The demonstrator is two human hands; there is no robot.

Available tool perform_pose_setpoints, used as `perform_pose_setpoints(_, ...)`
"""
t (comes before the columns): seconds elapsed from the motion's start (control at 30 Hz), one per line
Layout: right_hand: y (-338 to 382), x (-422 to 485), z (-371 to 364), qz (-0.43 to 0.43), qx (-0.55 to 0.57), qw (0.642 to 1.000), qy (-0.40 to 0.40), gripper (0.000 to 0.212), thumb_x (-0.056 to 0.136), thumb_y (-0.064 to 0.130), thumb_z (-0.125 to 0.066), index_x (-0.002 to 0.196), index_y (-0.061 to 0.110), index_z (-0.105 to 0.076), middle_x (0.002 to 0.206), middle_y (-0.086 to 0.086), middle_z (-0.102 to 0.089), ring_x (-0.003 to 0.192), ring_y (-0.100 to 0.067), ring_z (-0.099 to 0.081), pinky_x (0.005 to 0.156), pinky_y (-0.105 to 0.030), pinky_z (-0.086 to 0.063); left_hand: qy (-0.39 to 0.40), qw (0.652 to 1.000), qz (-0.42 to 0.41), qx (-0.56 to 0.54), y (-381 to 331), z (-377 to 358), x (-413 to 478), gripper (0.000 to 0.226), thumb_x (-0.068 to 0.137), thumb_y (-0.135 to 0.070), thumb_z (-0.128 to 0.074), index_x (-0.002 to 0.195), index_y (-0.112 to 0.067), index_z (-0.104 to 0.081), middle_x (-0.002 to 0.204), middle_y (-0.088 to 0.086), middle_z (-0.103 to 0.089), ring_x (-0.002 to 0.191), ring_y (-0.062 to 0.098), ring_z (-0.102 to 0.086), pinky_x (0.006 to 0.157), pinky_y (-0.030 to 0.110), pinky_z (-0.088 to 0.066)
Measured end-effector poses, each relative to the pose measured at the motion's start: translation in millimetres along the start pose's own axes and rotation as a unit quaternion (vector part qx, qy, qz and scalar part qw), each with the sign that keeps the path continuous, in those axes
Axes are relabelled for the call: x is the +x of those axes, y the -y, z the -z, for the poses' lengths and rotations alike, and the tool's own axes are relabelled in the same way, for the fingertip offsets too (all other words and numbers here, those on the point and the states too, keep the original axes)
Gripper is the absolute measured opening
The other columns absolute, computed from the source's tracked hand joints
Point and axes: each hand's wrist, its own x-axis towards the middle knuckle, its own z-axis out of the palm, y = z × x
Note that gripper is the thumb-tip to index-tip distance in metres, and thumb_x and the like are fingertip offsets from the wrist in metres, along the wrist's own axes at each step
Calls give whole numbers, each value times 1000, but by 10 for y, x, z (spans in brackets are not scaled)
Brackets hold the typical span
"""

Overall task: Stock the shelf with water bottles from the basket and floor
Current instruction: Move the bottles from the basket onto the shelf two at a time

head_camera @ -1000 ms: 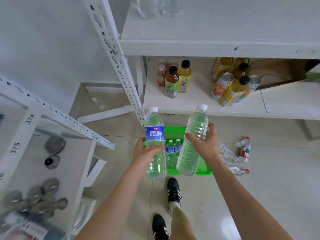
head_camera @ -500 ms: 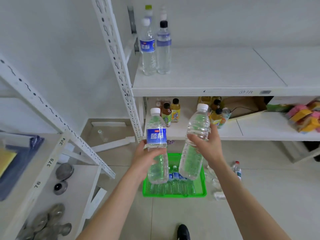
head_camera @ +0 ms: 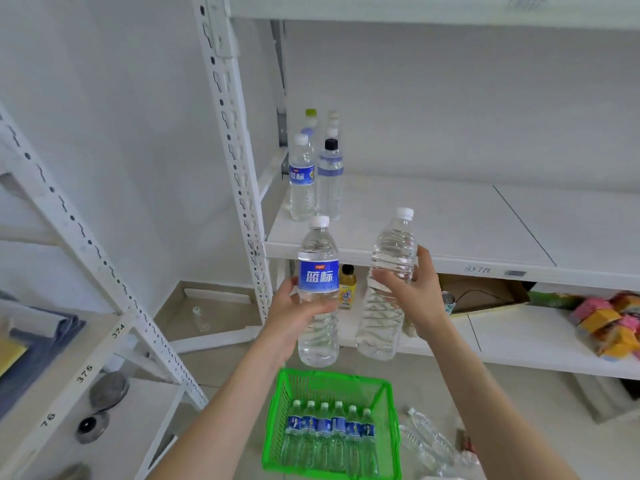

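My left hand (head_camera: 292,315) grips a blue-labelled water bottle (head_camera: 318,271) upright by its middle. My right hand (head_camera: 417,294) holds a clear unlabelled water bottle (head_camera: 389,271), tilted a little to the right. Both bottles hang in front of the white shelf (head_camera: 450,230), at the level of its front edge. At the shelf's back left corner stand several water bottles (head_camera: 315,174). On the floor below sits the green basket (head_camera: 273,427) with a row of several small blue-labelled bottles (head_camera: 329,434) inside. Loose clear bottles (head_camera: 426,434) lie on the floor to its right.
The lower shelf (head_camera: 540,341) carries a yellow drink bottle (head_camera: 347,287), a cardboard box (head_camera: 485,294) and coloured packets (head_camera: 609,323). A slotted white upright post (head_camera: 239,161) stands left of the shelf. Another rack (head_camera: 69,375) at left holds metal lids and a blue folder.
Both hands have lifted their bottles from above the basket up to the shelf edge. The view has tilted upward, so the shelf and its standing bottles fill more of it.
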Motion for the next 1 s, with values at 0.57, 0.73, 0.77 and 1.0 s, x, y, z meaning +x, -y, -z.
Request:
perform_pose_setpoints(0.57,385,1280,-712,80,25,996,40,65,79,8,-77,131,24,-42,102,14,-62,76,13,-64,56,-8,-49,1,996,-69,53,-659,335,1429,75,55,-10,-91,119,-23,-53,108,-1,-72,99,16,-69,89,38,-53)
perform_pose_setpoints(0.73,343,1665,-1010,93,24,995,11,70,76,9,-80,132,25,-42,109,7,-64,83,5,-66,64,-15,-53,10,994,-82,71,-807,443,1927,74,59,-5,-89,120,-22,-51,109,-3,-71,96,9,-69,79,26,-52)
perform_pose_setpoints(0.77,331,1738,-1058,97,23,995,7,70,75,9,-80,132,25,-42,110,7,-65,85,3,-67,68,-17,-55,12,994,-85,71,-832,451,2011,73,60,-3,-88,121,-22,-51,109,-4,-70,95,7,-68,75,23,-51)
perform_pose_setpoints(1.0,239,2195,-1257,128,3,992,6,74,72,5,-82,131,25,-42,108,9,-66,89,-5,-69,78,-24,-56,-10,994,-83,77,-821,469,2521,80,52,-4,-91,119,-26,-52,112,-7,-69,99,10,-67,82,31,-56)
